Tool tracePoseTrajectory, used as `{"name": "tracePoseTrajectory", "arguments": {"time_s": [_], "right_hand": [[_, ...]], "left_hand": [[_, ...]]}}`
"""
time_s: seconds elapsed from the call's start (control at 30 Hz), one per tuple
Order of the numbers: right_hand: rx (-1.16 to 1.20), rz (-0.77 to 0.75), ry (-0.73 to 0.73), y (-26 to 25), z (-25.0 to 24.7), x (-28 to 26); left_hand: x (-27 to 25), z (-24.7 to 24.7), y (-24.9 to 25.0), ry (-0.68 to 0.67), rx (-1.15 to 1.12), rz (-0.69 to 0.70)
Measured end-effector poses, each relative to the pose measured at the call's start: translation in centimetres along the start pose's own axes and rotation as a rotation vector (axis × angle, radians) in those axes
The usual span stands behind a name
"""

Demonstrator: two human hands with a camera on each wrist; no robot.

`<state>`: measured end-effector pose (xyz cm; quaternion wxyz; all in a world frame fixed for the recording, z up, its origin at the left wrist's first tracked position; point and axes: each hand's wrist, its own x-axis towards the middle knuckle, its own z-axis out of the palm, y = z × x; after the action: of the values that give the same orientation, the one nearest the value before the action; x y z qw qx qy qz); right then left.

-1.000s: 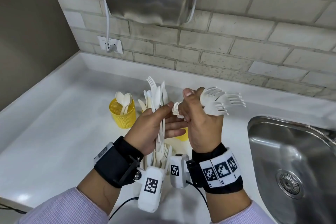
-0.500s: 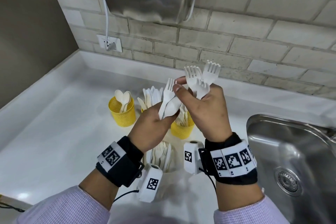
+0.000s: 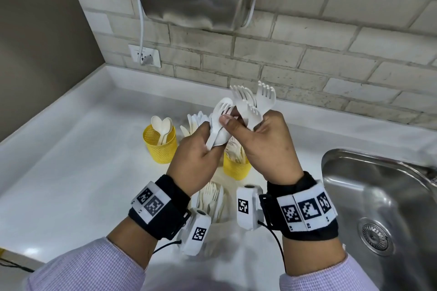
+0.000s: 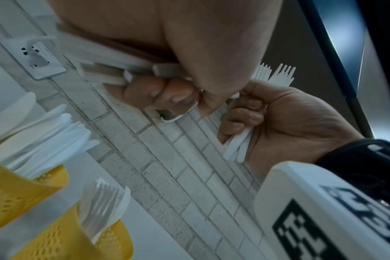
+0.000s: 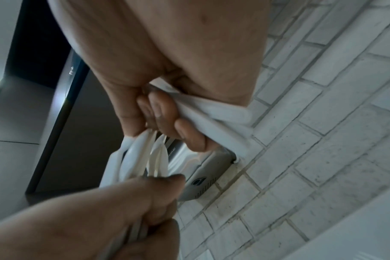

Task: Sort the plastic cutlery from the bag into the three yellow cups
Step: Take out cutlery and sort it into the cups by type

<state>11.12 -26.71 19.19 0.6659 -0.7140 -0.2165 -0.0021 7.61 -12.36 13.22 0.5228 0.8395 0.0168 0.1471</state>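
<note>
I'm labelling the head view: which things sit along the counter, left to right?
Wall socket → spoon cup → fork cup → sink.

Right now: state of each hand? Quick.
Left hand: closed around a mixed bunch of white cutlery, a fork and spoon showing.
Right hand: closed on a bundle of forks, tines up.

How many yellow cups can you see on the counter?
2 clearly: one cup at left holding spoons, another under the hands holding forks. A third, behind the left hand, shows only its knives in the head view.
</note>
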Motion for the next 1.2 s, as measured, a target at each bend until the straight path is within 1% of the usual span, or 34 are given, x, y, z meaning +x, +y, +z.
{"name": "tracePoseTrajectory", "arguments": {"time_s": [0.07, 0.13, 0.23, 0.3, 0.37, 0.43, 0.47, 0.53, 0.67, 0.73, 0.83, 0.93, 1.0, 1.1, 1.2], "right_hand": [[0.031, -0.024, 0.013, -0.2, 0.2, 0.0], [0.093, -0.045, 0.067, -0.5, 0.3, 0.1], [0.256, -0.032, 0.207, -0.7, 0.3, 0.6], [0.442, 0.03, 0.321, -1.3, -0.2, 0.7], [0.674, 0.108, 0.379, -1.8, -0.9, 0.9], [0.786, 0.162, 0.376, -1.9, -1.7, 1.1], [0.79, 0.179, 0.376, -1.7, -2.0, 1.1], [0.762, 0.208, 0.407, -1.3, -2.2, 1.1], [0.748, 0.203, 0.443, -0.7, -1.6, 0.9], [0.717, 0.201, 0.43, -0.4, -1.1, 0.8], [0.701, 0.233, 0.425, -0.2, -0.3, 0.5], [0.629, 0.245, 0.447, 0.2, 0.4, 0.6], [0.606, 0.238, 0.461, 0.6, 0.9, 0.7], [0.686, 0.242, 0.437, 1.0, 1.6, 0.7], [0.721, 0.249, 0.388, 1.3, 1.6, 0.6]], "left_hand": [[0.1, 0.0, 0.1, 0.015, -0.006, 0.017], [0.0, 0.0, 0.1, 0.016, 0.005, 0.022], [-0.3, 0.1, -0.2, -0.015, -0.026, 0.015], [-0.3, 0.1, -0.2, -0.054, -0.067, 0.018], [-0.2, -0.1, 0.0, -0.128, -0.206, -0.014], [-0.2, -0.2, 0.5, -0.242, -0.451, -0.142], [-0.3, -0.3, 0.8, -0.293, -0.574, -0.206], [-0.3, -0.5, 1.0, -0.347, -0.728, -0.284], [-0.2, -0.9, 1.4, -0.394, -0.857, -0.31], [-0.1, -1.1, 1.5, -0.391, -0.858, -0.293], [-0.2, -1.2, 1.8, -0.356, -0.753, -0.195], [-0.4, -0.8, 2.6, -0.27, -0.661, -0.134], [-0.3, -0.4, 2.2, -0.221, -0.557, -0.065], [-0.4, -0.3, 1.6, -0.184, -0.381, 0.001], [-0.4, -0.6, 1.4, -0.117, -0.325, 0.038]]}}
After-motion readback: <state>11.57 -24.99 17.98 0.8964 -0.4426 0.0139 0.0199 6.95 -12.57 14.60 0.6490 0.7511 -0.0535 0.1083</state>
